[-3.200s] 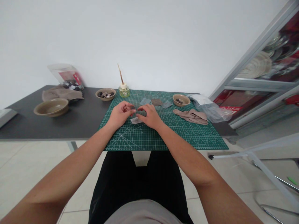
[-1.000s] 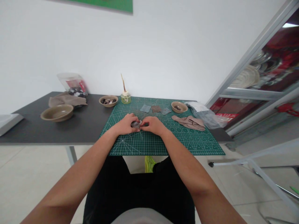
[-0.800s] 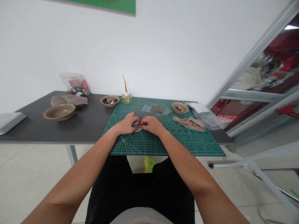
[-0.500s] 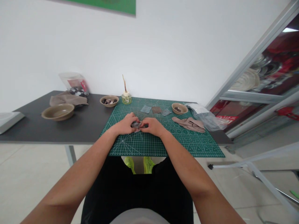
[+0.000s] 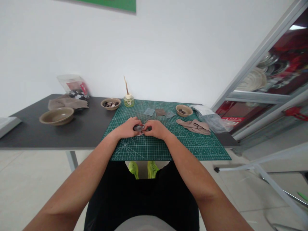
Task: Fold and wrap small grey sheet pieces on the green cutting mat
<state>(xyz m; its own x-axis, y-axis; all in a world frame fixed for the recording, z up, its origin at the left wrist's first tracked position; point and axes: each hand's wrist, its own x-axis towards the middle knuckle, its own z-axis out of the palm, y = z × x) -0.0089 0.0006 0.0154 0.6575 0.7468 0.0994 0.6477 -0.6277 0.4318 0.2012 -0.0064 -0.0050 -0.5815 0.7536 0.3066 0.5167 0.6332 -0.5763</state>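
Over the middle of the green cutting mat [image 5: 154,150], my left hand [image 5: 131,128] and my right hand [image 5: 155,130] meet. Between their fingertips they pinch a small grey mesh pouch [image 5: 139,128]; its contents are too small to make out. Both hands are closed, with thumbs and forefingers on the pouch. Just beyond my hands lie a bluish pouch [image 5: 149,111], a brown pouch [image 5: 160,112] and another grey-blue pouch [image 5: 170,115], all flat on the mat.
A bowl of dark stones [image 5: 110,104] and a glass jar with sticks [image 5: 128,100] stand at the back. Right are a smaller bowl [image 5: 184,110], a brown cloth [image 5: 194,126] and a plastic bag [image 5: 209,118]. Left are an empty bowl [image 5: 57,117], a cloth [image 5: 68,102] and a clear tub [image 5: 73,86].
The view has shifted slightly, so everything appears a little to the left. My hands stay together on the pouch, with only tiny finger movement.
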